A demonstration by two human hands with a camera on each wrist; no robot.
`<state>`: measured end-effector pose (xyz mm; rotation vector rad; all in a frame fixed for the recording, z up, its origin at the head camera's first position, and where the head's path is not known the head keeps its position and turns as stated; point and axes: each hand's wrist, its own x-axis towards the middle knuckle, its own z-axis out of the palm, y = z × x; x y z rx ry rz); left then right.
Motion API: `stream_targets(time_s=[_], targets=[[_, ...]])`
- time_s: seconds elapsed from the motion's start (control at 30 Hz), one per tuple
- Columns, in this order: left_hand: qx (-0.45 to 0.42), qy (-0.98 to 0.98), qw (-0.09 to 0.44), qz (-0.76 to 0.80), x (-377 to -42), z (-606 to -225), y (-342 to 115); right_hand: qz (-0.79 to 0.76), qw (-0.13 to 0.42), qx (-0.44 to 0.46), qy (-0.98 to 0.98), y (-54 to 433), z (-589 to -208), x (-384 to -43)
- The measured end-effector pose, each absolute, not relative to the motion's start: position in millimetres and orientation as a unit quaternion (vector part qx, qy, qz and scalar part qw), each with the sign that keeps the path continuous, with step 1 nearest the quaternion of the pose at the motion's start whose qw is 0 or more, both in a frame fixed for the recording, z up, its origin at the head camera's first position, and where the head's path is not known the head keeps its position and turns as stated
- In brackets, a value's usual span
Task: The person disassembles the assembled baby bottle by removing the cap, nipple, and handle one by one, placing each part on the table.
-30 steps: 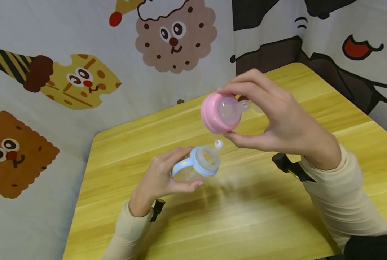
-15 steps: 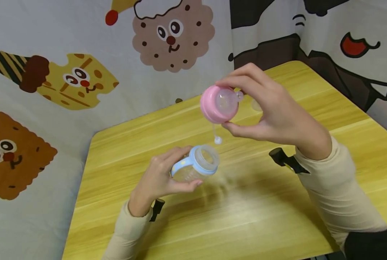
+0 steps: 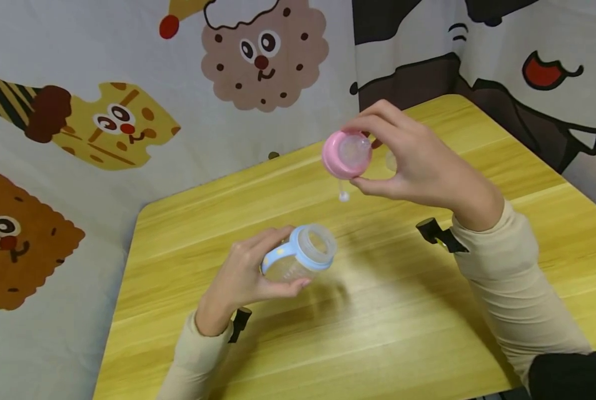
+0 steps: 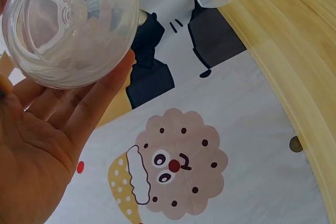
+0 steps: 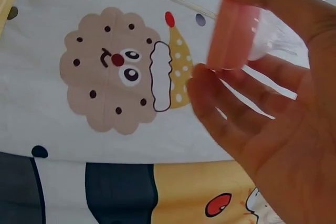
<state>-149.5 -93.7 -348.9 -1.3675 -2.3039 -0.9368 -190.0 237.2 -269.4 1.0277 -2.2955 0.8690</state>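
My left hand grips a clear baby bottle, tilted with its uncovered mouth toward the upper right. A pale blue ring with a handle sits round the bottle's neck. In the left wrist view the bottle's round clear base faces the camera. Above and to the right, apart from the bottle, my right hand pinches a pink bottle collar between thumb and fingers. A clear teat is set in the collar, and a thin straw with a white end hangs below it.
On the wooden table, behind my right hand, stands a clear dome-shaped cap, which also shows in the left wrist view. A cartoon-printed cloth hangs along the table's far and left edges.
My right hand has moved up and away from the bottle with the collar, and the straw's white end is now farther from the bottle's mouth. The left hand has stayed nearly still.
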Motion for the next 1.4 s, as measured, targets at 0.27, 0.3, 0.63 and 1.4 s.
stream_targets(time_s=[0.27, 0.3, 0.63, 1.4], targets=[[-0.472, -0.803, 0.155, -0.328, -148.3, -347.5, -96.3, 0.300, 0.126, 0.348, -0.879, 242.3, -273.9, -193.5], [-0.473, -0.803, 0.155, -0.329, -148.5, -346.9, -96.3, 0.300, 0.117, 0.344, -0.882, 243.4, -274.6, -194.1], [-0.472, -0.801, 0.153, -0.335, -151.5, -344.1, -97.4, 0.281, 0.061, 0.298, -0.910, 259.3, -278.9, -200.9], [-0.460, -0.812, 0.147, -0.328, -159.2, -347.1, -108.1, 0.231, -0.039, 0.226, -0.946, 277.6, -284.0, -215.9]])
